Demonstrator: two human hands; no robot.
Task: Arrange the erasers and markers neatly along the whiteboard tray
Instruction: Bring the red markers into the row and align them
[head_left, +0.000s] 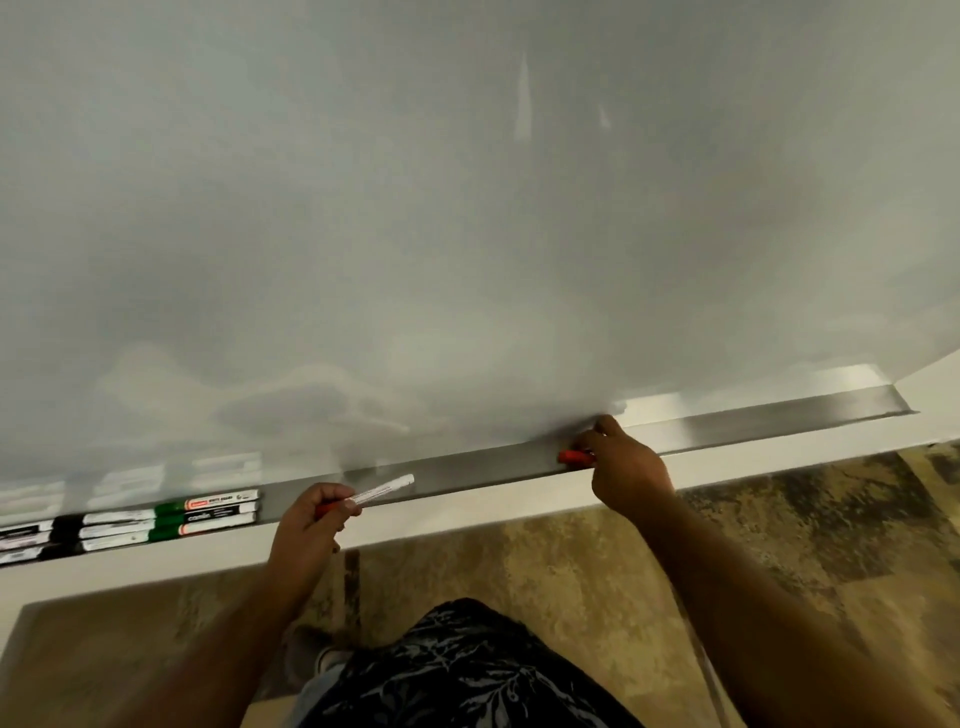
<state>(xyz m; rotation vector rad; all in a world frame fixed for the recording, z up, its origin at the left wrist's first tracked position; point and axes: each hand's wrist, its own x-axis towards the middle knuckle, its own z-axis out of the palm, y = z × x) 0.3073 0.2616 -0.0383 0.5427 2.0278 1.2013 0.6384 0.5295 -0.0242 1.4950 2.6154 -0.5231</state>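
Two bare hands work at the long brushed-metal whiteboard tray (753, 423) that crosses the frame from lower left to right of centre. I see my left hand (306, 530), low and left of centre, pinching a white-barrelled marker with a red end (382, 489), its tip pointing up-right over the tray. My right hand (626, 470), right of centre, closes its fingertips on a red-capped marker (574, 457) lying in the tray. At the lower left edge, a row of green-capped and black-capped white markers (171, 519) lies stacked lengthwise in the tray. No eraser is visible.
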